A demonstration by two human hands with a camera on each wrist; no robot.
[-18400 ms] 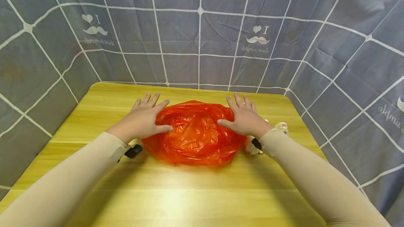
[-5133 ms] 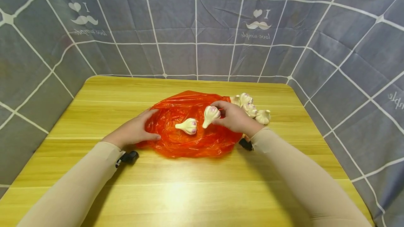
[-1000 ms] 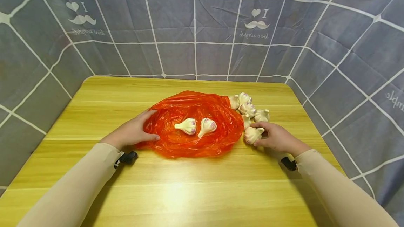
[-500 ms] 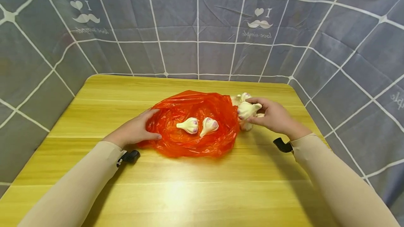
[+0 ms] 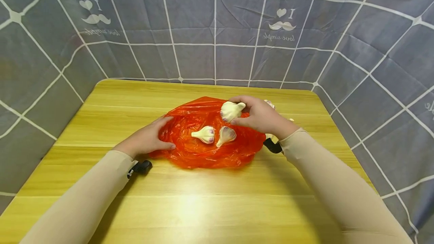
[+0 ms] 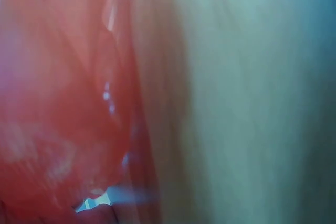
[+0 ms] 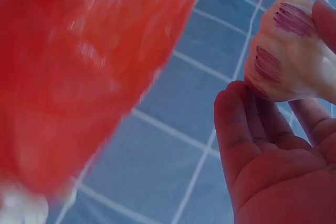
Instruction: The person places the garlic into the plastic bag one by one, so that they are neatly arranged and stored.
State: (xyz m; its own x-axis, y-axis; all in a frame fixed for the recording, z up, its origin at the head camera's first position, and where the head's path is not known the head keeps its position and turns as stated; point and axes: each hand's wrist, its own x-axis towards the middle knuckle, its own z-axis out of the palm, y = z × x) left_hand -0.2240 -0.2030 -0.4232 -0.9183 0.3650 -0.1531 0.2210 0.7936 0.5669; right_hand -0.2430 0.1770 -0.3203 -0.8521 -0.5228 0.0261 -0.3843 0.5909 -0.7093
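A red plastic bag (image 5: 190, 158) lies spread open on the wooden table. Two garlic bulbs, a left one (image 5: 204, 134) and a right one (image 5: 226, 135), rest in its hollow. My left hand (image 5: 145, 138) holds the bag's left side, thumb in front and fingers behind. Over the bag's back right part, my right hand (image 5: 259, 114) grips another garlic bulb (image 5: 232, 111) between thumb and fingers, stem toward the palm. In the right wrist view, purple streaks show on that gripped bulb (image 7: 278, 51). Only blurred red film and table fill the left wrist view.
More garlic bulbs lie to the right of the bag, mostly hidden behind my right hand; one bulb (image 5: 269, 103) peeks out above it. A grey grid-patterned curtain (image 5: 196, 29) encloses the table (image 5: 190, 206) at the back and sides.
Since a second ago my right hand has lifted a garlic bulb from beside the bag and carried it left over the bag. The left hand keeps its place.
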